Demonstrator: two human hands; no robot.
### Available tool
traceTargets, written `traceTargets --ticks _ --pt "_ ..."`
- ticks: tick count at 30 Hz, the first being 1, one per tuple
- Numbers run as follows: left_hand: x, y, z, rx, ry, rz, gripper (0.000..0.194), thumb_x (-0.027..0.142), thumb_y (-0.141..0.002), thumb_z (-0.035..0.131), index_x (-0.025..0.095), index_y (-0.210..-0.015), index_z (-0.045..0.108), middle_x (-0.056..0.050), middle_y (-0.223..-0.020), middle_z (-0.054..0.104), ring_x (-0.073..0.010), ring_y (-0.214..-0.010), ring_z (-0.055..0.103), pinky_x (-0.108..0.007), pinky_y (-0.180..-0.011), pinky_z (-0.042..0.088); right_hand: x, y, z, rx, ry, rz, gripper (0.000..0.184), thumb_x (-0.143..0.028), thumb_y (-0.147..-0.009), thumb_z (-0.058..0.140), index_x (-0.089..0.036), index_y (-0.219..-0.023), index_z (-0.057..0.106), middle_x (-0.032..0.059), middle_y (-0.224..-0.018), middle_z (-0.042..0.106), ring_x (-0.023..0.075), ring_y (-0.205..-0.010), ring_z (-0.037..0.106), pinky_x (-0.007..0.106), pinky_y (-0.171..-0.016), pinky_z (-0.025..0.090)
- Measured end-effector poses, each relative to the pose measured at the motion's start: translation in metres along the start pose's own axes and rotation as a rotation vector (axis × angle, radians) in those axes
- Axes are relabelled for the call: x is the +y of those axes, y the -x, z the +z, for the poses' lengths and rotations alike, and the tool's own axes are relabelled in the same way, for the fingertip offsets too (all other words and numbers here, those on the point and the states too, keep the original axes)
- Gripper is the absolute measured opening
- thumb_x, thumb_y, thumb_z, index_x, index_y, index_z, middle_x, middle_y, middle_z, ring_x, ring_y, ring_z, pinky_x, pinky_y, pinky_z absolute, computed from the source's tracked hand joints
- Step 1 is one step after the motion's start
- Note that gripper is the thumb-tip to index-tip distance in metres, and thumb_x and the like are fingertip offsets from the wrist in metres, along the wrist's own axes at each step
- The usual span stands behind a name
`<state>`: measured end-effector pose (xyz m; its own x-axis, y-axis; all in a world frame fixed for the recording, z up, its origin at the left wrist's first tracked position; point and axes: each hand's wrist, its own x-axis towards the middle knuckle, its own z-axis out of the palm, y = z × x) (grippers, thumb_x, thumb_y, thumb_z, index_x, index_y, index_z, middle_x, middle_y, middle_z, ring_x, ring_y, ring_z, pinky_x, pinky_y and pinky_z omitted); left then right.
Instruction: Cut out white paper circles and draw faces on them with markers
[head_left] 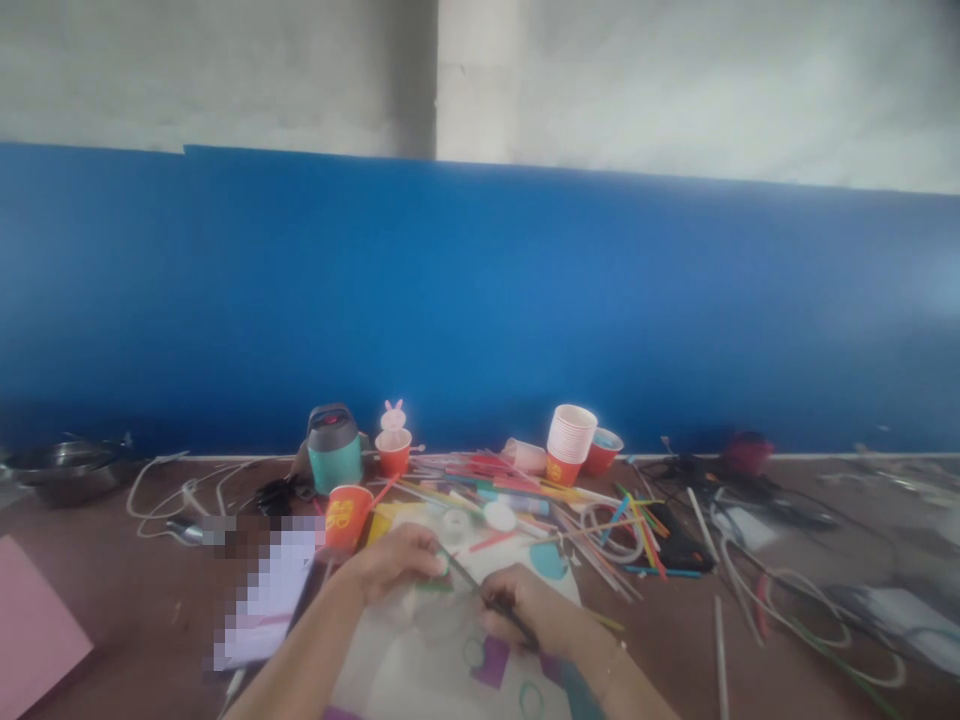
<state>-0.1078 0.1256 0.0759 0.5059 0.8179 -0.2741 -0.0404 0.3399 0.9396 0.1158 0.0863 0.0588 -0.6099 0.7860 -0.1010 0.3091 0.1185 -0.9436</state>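
Note:
My left hand lies on a white sheet of paper with its fingers curled over a small green piece. My right hand is closed round a thin dark stick, perhaps a pen, whose tip points up-left toward the green piece. The sheet bears purple, teal and green shapes and rings. The picture is blurred, so fine detail is lost.
Behind the hands lie several coloured straws, orange paper cups, a stack of cups, a teal flask, a tape roll. Cables spread right, a pink sheet and metal pan left. A blue wall panel stands behind.

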Motion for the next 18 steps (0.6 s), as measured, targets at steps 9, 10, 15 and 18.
traceTargets --ticks 9,10,15,18 --pt "-0.003 -0.005 0.001 0.095 -0.099 0.106 0.028 0.039 -0.064 0.075 0.015 -0.06 0.061 -0.002 -0.062 0.063 -0.0112 -0.057 0.05 -0.024 -0.058 0.034 0.009 -0.012 0.001 0.448 0.057 0.099 0.019 -0.03 -0.071 0.058 -0.02 -0.085 0.051 -0.0101 -0.044 0.04 0.0107 -0.037 0.038 0.021 -0.039 0.027" --pt "-0.003 -0.005 0.002 0.111 -0.116 0.131 0.027 0.039 -0.067 0.072 0.015 -0.062 0.063 -0.002 -0.064 0.064 -0.0111 -0.059 0.05 -0.024 -0.059 0.035 0.007 -0.012 0.001 0.52 0.173 0.095 0.02 -0.028 -0.07 0.059 -0.02 -0.085 0.05 -0.0091 -0.046 0.042 0.0118 -0.04 0.041 0.022 -0.042 0.028" --pt "-0.001 -0.009 0.01 0.182 -0.165 0.227 0.026 0.039 -0.071 0.068 0.014 -0.065 0.064 -0.004 -0.068 0.067 -0.0129 -0.063 0.052 -0.026 -0.063 0.037 -0.004 -0.006 0.001 0.665 0.682 0.221 0.017 -0.024 -0.07 0.06 -0.02 -0.086 0.056 0.0044 -0.065 0.062 0.0212 -0.062 0.058 0.027 -0.055 0.031" --pt "-0.002 -0.012 0.016 0.254 -0.171 0.25 0.026 0.038 -0.066 0.069 0.017 -0.06 0.054 -0.004 -0.068 0.068 -0.012 -0.057 0.05 -0.026 -0.059 0.036 -0.005 -0.005 0.001 0.694 0.646 0.196 0.017 -0.023 -0.071 0.06 -0.02 -0.087 0.057 0.0045 -0.065 0.063 0.0209 -0.062 0.059 0.027 -0.055 0.033"
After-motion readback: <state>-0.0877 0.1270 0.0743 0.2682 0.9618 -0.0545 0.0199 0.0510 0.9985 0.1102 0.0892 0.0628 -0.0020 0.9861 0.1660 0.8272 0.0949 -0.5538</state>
